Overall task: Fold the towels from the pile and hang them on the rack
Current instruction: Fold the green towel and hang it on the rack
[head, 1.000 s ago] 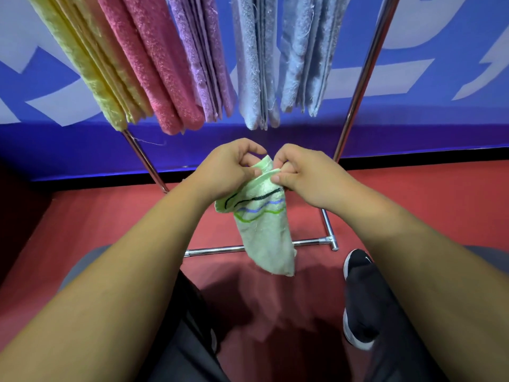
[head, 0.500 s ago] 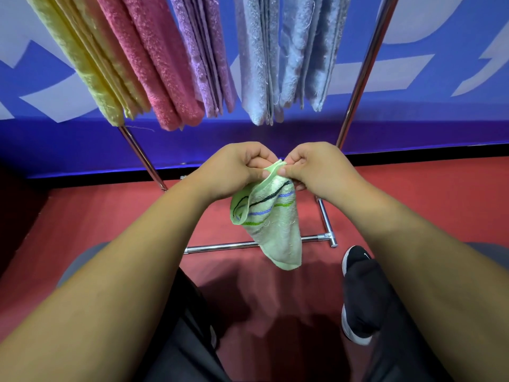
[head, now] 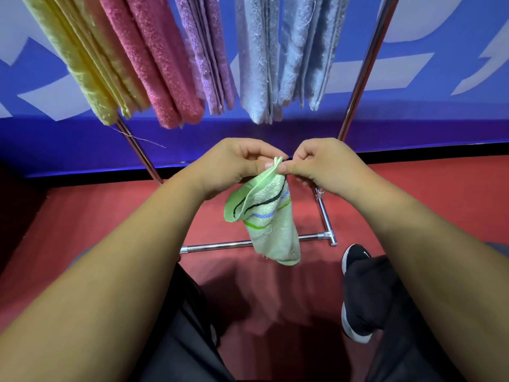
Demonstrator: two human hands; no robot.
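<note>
Under the rack point(head: 367, 64), left hand point(head: 234, 164) and, seemingly, right hand point(head: 327, 164) pinch towel point(head: 271, 221).

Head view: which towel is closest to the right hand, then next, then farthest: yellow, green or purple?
1. The green towel: pinched in the right hand.
2. The purple towel: hanging on the rack, up and to the left.
3. The yellow towel: at the rack's far left end.

- blue wall point(head: 440, 37) w/ white shapes, behind & above grip
- red floor point(head: 82, 216) below grip
- black shoe point(head: 354, 260), lower R of grip
- black trousers point(head: 179, 340), btm edge
</note>
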